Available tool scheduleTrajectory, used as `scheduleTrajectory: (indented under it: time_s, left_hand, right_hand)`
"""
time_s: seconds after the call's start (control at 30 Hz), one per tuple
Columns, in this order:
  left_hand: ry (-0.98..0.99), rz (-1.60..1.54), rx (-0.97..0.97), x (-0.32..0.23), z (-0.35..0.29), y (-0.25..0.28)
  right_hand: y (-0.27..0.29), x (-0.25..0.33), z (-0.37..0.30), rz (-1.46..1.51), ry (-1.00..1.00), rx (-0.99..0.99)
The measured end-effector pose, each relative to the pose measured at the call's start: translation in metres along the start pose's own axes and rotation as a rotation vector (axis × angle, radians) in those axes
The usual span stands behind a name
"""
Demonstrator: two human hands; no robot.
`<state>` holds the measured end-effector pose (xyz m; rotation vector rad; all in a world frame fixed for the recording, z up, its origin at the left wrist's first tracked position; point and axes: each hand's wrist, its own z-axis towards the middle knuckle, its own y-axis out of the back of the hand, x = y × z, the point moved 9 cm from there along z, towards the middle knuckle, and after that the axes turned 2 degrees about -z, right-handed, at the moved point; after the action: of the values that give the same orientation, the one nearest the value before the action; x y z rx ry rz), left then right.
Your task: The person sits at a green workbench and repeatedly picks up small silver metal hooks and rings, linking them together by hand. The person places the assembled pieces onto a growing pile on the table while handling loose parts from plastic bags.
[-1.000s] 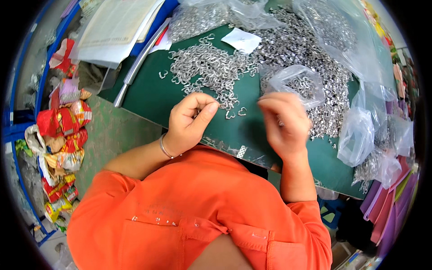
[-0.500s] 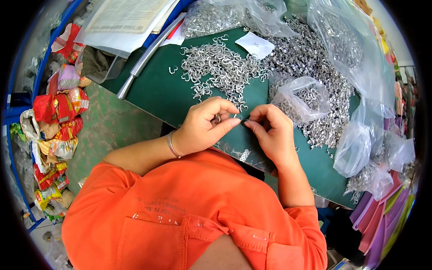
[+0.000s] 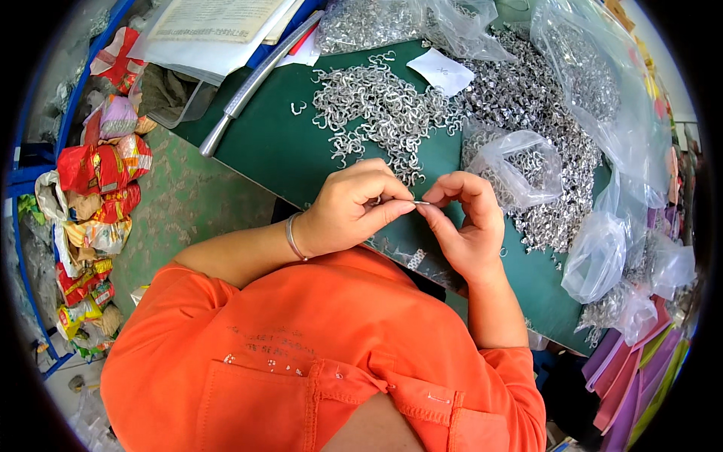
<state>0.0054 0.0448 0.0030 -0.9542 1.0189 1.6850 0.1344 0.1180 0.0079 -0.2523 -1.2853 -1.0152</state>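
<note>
My left hand (image 3: 354, 205) and my right hand (image 3: 468, 226) meet over the near edge of the green table. Both are closed in a pinch, thumb against forefinger. A small thin silver metal piece (image 3: 422, 203) bridges the two sets of fingertips; most of it is covered, so its exact kind is unclear. Just beyond my fingers spreads a loose pile of silver S-shaped metal hooks (image 3: 380, 105). To its right lies a larger heap of small shiny metal pieces (image 3: 520, 90). An opened clear plastic bag (image 3: 520, 169) with metal parts in it sits beyond my right hand.
A long metal-handled tool (image 3: 256, 83) lies along the table's left side, near papers (image 3: 203, 34) and a plastic bin (image 3: 177, 98). A white paper slip (image 3: 440, 71) rests between the piles. More clear bags (image 3: 595, 256) stand at right. Colourful packets (image 3: 98, 169) fill a rack at left.
My hands have come together, and my right fingertips now pinch the small metal piece along with my left. The whole view has shifted slightly.
</note>
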Motion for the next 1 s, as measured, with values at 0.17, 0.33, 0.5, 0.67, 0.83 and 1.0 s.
scheduleTrajectory:
  time_s: [0.17, 0.33, 0.5, 0.67, 0.83, 1.0]
  left_hand:
    - [0.02, -0.012, -0.005, 0.001, -0.001, 0.0]
    - [0.036, -0.106, -0.084, 0.005, -0.005, 0.01]
    - [0.168, -0.275, -0.137, 0.018, -0.011, 0.014]
    - [0.218, -0.409, -0.191, 0.027, -0.015, 0.014]
    - [0.169, -0.288, -0.163, 0.021, -0.011, 0.014]
    - [0.125, -0.139, -0.104, 0.015, -0.006, 0.008]
  right_hand:
    - [0.001, 0.015, 0.004, -0.036, 0.117, 0.028]
    - [0.054, 0.051, 0.008, -0.3, 0.349, -0.302]
    - [0.085, 0.062, 0.011, -0.9, 0.268, -0.523]
    - [0.004, 0.053, 0.008, -0.44, 0.353, 0.1]
    - [-0.034, 0.028, 0.005, -0.529, 0.286, 0.256]
    - [-0.019, 0.017, 0.007, -0.249, 0.105, 0.148]
